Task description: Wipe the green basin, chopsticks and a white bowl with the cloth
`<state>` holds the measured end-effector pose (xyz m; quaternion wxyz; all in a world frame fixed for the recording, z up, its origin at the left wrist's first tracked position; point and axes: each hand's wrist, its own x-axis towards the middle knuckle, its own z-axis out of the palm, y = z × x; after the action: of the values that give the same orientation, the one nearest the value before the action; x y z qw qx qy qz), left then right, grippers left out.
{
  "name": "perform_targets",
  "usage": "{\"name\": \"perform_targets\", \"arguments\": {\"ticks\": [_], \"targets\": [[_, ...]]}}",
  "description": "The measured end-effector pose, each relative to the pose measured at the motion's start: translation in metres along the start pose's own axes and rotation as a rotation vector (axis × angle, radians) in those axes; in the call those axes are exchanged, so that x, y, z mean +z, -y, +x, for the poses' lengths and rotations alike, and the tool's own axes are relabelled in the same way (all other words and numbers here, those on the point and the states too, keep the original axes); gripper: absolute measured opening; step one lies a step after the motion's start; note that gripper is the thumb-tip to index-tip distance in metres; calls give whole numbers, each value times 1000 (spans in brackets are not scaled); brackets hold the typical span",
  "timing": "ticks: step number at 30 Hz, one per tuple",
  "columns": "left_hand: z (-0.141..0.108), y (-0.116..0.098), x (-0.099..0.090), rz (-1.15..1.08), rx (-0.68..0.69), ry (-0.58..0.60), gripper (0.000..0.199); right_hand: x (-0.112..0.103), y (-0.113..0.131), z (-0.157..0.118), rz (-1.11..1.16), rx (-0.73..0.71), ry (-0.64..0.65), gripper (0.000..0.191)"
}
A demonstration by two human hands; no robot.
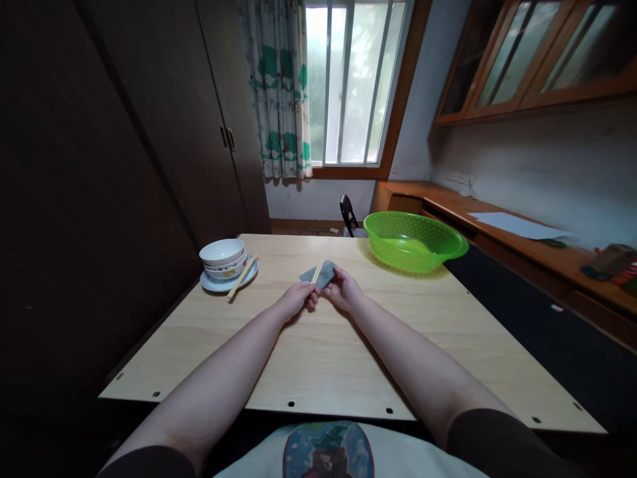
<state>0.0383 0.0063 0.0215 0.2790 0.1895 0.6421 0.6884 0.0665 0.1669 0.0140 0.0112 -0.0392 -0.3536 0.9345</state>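
My left hand (300, 299) is closed round the lower ends of a pair of wooden chopsticks (318, 271), which point away from me over the middle of the table. A grey cloth (327, 272) lies under and beside the chopsticks. Its right side is gripped by my right hand (342, 289), with the thumb and fingers on the fabric. To the left, several stacked white bowls (222, 252) stand on a plate (213, 285). More chopsticks (243, 276) rest slantwise across that plate's right rim.
A large green plastic basin (415, 242) stands at the table's far right corner. The pale wooden table (318, 358) fills the space before me. Behind it are a dark folding chair (348, 214) and a window. A brown desk (502, 229) runs along the right wall, and a dark wardrobe (149, 133) stands left.
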Motion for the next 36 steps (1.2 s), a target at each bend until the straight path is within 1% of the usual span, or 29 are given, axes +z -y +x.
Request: {"name": "perform_targets", "arguments": {"ticks": [2, 3, 4, 6, 8, 11, 13, 16, 19, 24, 26, 28, 32, 36], "targets": [[0, 1, 0, -1, 9, -1, 23, 0, 2, 0, 70, -1, 25, 27], [0, 1, 0, -1, 10, -1, 22, 1, 2, 0, 78, -3, 24, 29], [1, 2, 0, 1, 9, 2, 22, 1, 1, 0, 64, -2, 18, 26], [2, 2, -1, 10, 9, 16, 22, 3, -2, 1, -11, -18, 16, 14], [3, 3, -1, 26, 16, 29, 23, 5, -6, 1, -112, -45, 56, 1], [3, 5, -1, 64, 38, 45, 26, 7, -12, -3, -231, -29, 148, 8], [3, 6, -2, 94, 54, 60, 27, 8, -14, -6, -300, 25, 185, 12], [2, 8, -2, 118, 69, 84, 30, 8, -14, -9, -385, 101, 242, 26], [2, 7, -2, 126, 70, 90, 31, 9, -15, -10, -410, 133, 281, 34], [1, 5, 0, 111, 84, 73, 31, 9, -13, -10, -367, 149, 288, 42], [1, 4, 0, 102, 91, 54, 31, 8, -11, -9, -312, 155, 257, 48], [1, 4, -1, 101, 93, 34, 31, 7, -10, -7, -267, 146, 184, 47], [4, 6, -3, 106, 62, -15, 32, 3, -11, -2, -248, 85, -25, 18], [6, 7, -4, 87, 41, -59, 28, -6, -11, 9, -205, -28, -196, 10]]}}
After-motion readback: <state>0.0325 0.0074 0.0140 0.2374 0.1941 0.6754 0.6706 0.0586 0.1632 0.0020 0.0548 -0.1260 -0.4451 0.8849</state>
